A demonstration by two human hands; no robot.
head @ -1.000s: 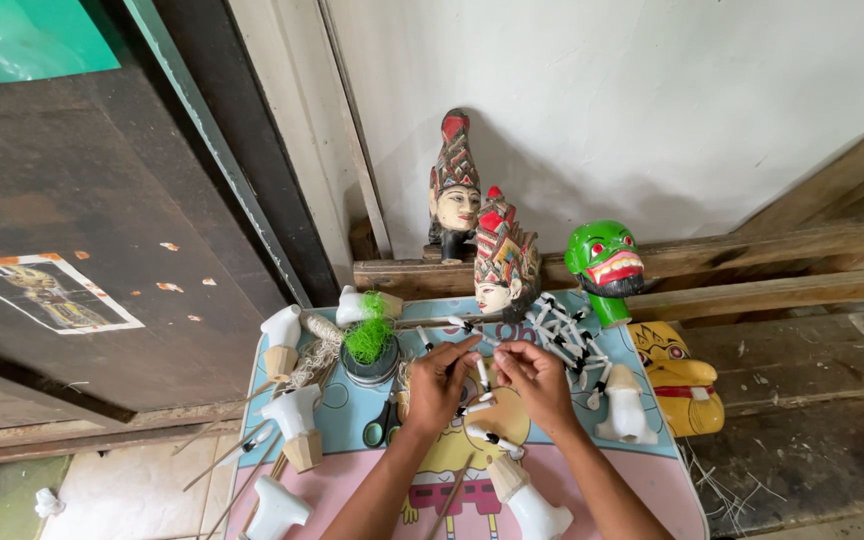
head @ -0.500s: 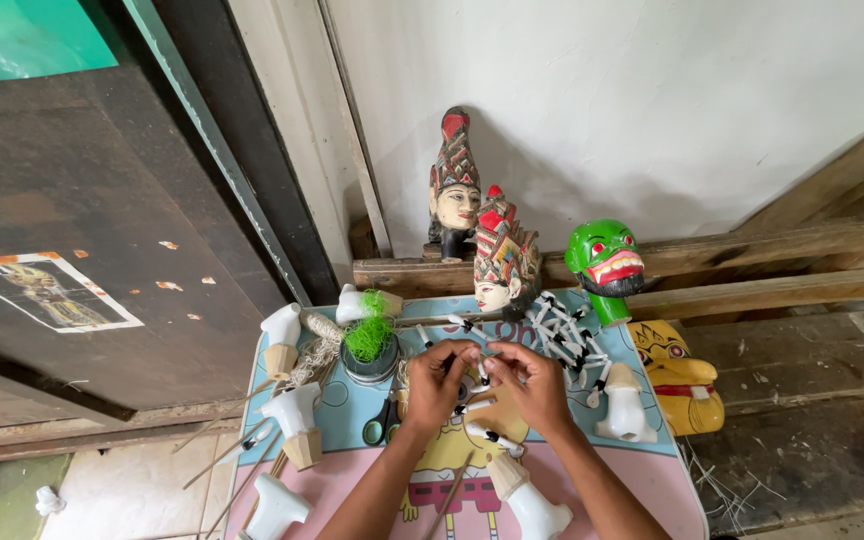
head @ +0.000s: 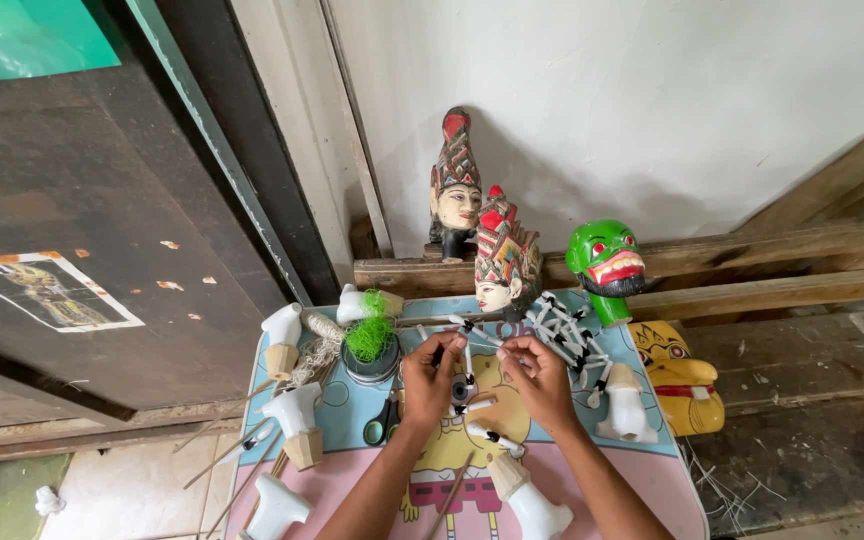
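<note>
My left hand [head: 430,378] and my right hand [head: 540,376] meet over the middle of a small colourful table [head: 352,412]. Between their fingertips they pinch a thin white puppet arm piece [head: 468,352] with black joints. More white jointed arm pieces [head: 568,330] lie in a pile just behind my right hand. A painted puppet head with a red and gold crown [head: 504,262] stands right behind the hands. Another white arm piece [head: 492,437] lies on the table below my hands.
A green demon head [head: 604,262], a yellow mask [head: 680,378] and a taller crowned head [head: 455,190] stand at the back by wooden planks. White puppet torsos [head: 294,412], green fibre in a pot [head: 370,340], scissors [head: 384,422] and thin sticks lie on the table's left. A dark door stands left.
My hands have lifted slightly and drawn closer together around the white arm piece. Nothing else on the table has moved.
</note>
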